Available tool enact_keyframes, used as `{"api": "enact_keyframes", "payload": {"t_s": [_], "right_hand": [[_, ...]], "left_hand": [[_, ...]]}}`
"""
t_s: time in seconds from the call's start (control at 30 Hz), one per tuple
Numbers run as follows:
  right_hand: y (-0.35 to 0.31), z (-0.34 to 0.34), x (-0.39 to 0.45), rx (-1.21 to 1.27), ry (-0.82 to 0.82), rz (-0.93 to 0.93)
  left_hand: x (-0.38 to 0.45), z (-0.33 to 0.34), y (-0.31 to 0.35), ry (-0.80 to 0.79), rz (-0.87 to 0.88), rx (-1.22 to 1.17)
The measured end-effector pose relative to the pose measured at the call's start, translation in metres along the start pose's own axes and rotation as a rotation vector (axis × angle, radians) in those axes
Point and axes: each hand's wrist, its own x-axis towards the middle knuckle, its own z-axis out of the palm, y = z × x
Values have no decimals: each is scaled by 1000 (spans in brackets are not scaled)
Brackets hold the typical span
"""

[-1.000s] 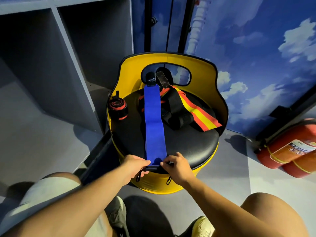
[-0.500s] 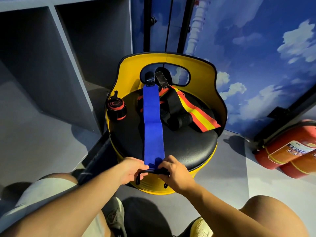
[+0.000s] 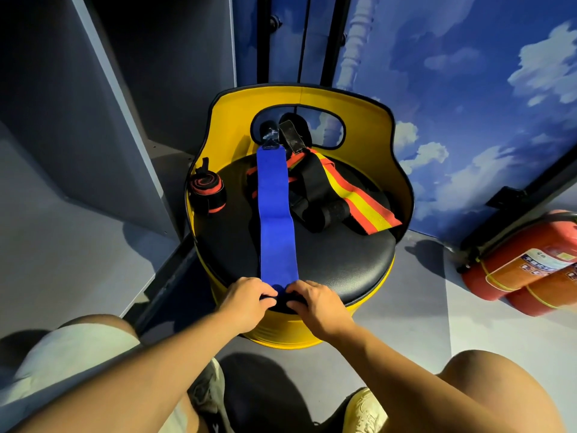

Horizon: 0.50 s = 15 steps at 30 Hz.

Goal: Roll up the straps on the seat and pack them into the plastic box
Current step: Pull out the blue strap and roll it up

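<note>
A round black seat [image 3: 327,254] carries a long blue strap [image 3: 276,220] lying flat down its middle. Left hand [image 3: 246,300] and right hand [image 3: 315,300] pinch its near end; soft, light cloth, probably best rolled from there.

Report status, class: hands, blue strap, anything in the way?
Left hand and right hand both pinch the blue strap at its near end. Strap flat along seat. Other straps beside it, not blocking.
</note>
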Motion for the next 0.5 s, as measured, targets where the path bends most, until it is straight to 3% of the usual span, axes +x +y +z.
{"api": "enact_keyframes", "payload": {"t_s": [0.17, 0.33, 0.5], "right_hand": [[-1, 3, 1, -36, 38, -35], [3, 3, 7, -41, 69, -55], [12, 8, 10, -235, 157, -211]], "left_hand": [[6, 5, -4, 21, 54, 86], [8, 2, -4, 70, 66, 29], [9, 0, -5, 69, 200, 189]]}}
